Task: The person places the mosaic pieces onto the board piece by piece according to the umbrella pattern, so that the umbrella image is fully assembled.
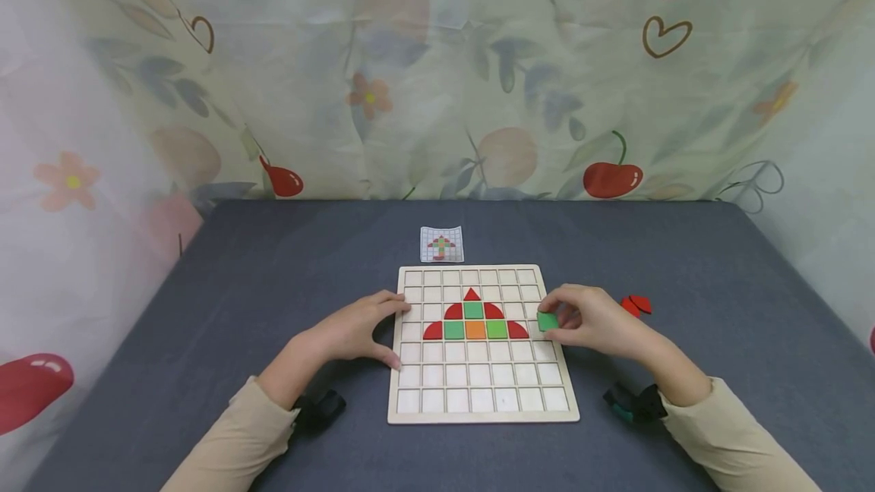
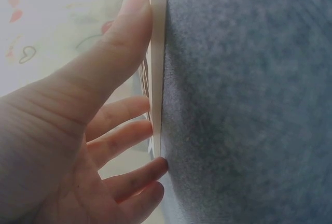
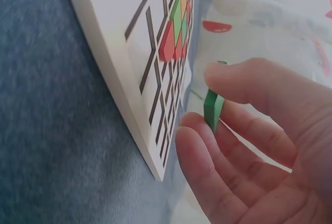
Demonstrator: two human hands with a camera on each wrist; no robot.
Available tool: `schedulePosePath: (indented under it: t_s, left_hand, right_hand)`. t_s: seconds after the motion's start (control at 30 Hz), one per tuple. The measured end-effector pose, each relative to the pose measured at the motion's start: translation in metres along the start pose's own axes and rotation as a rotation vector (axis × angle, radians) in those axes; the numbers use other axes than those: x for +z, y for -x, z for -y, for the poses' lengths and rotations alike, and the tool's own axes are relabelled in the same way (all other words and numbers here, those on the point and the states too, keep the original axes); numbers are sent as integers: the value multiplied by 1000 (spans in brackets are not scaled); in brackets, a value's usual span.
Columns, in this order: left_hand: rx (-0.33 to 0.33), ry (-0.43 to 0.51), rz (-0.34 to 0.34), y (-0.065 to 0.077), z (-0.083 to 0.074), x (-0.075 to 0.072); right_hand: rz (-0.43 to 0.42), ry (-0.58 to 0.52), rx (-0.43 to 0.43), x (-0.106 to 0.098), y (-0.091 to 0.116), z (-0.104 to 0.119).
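Note:
A white wooden grid board [image 1: 484,401] lies flat on the table. On it, a red triangle [image 1: 472,295] tops a green square [image 1: 473,310] flanked by red quarter-round tiles, and the row below has an orange square [image 1: 475,330] between green squares with red quarter-rounds at both ends. My right hand [image 1: 595,316] pinches a green square tile [image 1: 548,321] between thumb and fingers over the board's right edge; the right wrist view shows this tile [image 3: 212,107] edge-on. Resting on the board's left edge is my left hand [image 1: 355,326], its fingers extended and spread, thumb [image 2: 132,6] touching the rim.
A small pattern card [image 1: 441,244] lies behind the board, showing a coloured figure on a grid. Several loose red tiles [image 1: 636,304] sit on the dark grey tablecloth [image 1: 287,264], just beyond my right hand. A patterned curtain [image 1: 437,97] hangs at the back.

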State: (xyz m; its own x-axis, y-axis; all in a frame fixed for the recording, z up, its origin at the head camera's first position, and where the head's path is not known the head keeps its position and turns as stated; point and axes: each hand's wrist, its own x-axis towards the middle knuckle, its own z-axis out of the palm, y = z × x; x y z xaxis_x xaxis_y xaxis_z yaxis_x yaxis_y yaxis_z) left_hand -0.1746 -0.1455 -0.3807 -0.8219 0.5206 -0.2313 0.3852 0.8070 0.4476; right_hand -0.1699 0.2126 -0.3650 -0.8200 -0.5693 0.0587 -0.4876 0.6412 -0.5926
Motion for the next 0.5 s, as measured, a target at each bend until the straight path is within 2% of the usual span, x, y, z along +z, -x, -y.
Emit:
schedulePosePath:
  t_s: [0.5]
  left_hand:
    - [-2,0,1,0,-2,-1]
  right_hand:
    - [-16,-56,70,16,-9,18]
